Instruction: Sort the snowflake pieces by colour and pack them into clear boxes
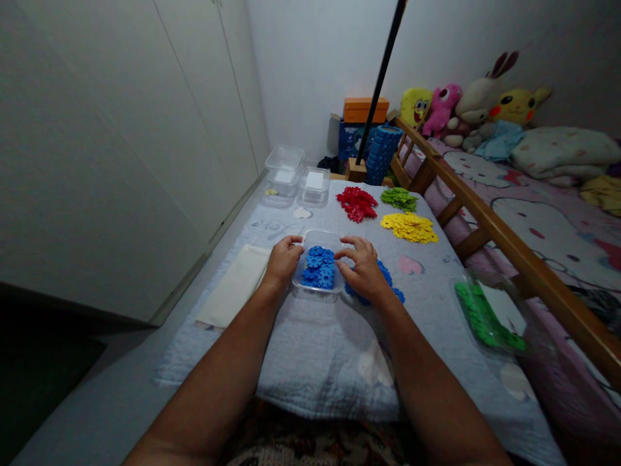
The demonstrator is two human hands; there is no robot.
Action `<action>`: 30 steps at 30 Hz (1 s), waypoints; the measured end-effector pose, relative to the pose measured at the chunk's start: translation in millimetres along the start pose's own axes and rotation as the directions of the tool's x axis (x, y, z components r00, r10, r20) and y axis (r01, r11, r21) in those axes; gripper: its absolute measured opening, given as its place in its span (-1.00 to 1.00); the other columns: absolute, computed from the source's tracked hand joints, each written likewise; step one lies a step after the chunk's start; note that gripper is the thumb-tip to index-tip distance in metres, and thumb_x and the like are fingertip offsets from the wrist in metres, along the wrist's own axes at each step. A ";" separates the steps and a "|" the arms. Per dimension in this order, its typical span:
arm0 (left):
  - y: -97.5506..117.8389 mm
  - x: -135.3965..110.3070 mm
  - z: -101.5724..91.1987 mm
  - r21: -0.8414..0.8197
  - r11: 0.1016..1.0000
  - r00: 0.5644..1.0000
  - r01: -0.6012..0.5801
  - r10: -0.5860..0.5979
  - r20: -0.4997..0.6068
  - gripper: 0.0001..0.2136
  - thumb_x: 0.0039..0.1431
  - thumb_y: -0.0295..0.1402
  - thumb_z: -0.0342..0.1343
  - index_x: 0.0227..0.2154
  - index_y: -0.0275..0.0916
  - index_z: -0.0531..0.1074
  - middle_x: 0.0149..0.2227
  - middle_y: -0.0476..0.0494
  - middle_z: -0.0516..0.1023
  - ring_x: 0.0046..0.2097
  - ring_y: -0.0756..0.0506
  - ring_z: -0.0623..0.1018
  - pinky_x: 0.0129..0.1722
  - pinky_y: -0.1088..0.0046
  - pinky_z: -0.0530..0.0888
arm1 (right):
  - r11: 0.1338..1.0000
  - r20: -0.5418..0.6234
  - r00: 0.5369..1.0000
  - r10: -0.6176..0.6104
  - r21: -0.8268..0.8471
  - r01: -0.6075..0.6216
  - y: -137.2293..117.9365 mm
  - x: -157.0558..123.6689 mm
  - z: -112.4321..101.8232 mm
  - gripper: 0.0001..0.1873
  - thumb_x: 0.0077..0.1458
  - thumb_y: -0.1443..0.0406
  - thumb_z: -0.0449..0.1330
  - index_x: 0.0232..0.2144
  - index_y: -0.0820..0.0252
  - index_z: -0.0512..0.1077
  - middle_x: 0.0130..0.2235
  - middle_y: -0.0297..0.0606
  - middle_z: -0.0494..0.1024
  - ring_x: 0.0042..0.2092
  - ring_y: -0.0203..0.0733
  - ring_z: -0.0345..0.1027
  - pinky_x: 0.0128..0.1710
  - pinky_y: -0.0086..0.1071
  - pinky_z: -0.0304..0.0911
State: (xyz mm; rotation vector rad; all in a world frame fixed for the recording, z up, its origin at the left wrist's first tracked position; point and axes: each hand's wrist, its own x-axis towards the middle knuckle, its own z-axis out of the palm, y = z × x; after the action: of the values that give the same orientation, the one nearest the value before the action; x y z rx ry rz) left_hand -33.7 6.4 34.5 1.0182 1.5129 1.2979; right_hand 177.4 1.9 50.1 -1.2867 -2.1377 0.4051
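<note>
A clear plastic container [317, 234] stands on the cloth in front of me, with several blue snowflake-shaped plastic discs [319, 268] inside. My left hand [285, 259] grips its left rim, fingers on the edge. At the opposite rim is my right hand [361, 264], its fingers curved and apart; no disc shows clearly between them. A pile of more blue discs [385, 275] lies on the cloth, partly hidden beneath my right hand and wrist.
Farther back lie piles of red discs [358, 204], yellow discs [410, 228] and light green discs [399, 199]. Clear containers [284, 171] stand back left. A folded cream cloth [235, 285] lies left; a container of green discs [490, 314] sits right, beside the wooden bed rail [466, 188].
</note>
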 end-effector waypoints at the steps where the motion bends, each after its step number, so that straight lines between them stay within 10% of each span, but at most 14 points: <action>1: 0.4 0.0 0.0 0.003 1.000 1.000 -0.002 0.002 -0.001 -0.65 -0.16 -0.33 0.13 -0.22 -0.28 0.49 -0.60 0.14 0.28 -0.59 0.05 0.21 -0.56 0.52 0.17 | 0.999 -0.049 0.998 0.038 0.001 -0.038 4.7 1.5 -2.0 -0.79 0.13 0.34 0.17 -0.24 0.08 0.61 0.16 -0.12 0.46 0.24 0.06 0.18 0.30 0.02 0.00; 11: 5.4 -4.0 1.3 -0.046 0.999 1.000 0.026 -0.026 0.007 -0.65 -0.19 -0.33 0.13 -0.24 -0.26 0.48 -0.61 0.14 0.27 -0.59 0.04 0.23 -0.57 0.52 0.18 | 0.843 -0.205 0.871 0.446 -0.232 -0.486 52.2 5.0 -13.6 -0.66 0.15 0.31 0.10 -0.09 0.13 0.58 0.06 -0.07 0.51 0.13 0.13 0.26 0.15 -0.05 0.13; 30: 0.1 0.7 -0.4 -0.016 1.000 1.000 0.006 -0.005 0.009 -0.66 -0.17 -0.33 0.13 -0.24 -0.27 0.49 -0.60 0.13 0.28 -0.59 0.04 0.24 -0.57 0.52 0.18 | 0.811 -0.156 0.864 0.479 -0.299 -0.504 58.0 3.3 -2.1 -0.82 0.08 0.27 0.21 -0.23 0.12 0.53 -0.03 -0.09 0.51 0.07 0.10 0.28 0.08 -0.07 0.14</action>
State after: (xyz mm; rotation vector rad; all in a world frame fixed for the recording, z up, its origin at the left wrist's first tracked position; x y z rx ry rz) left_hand -34.3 6.9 34.5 1.0076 1.4948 1.2980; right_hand 217.6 32.7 21.5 -2.0332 -1.8364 0.1992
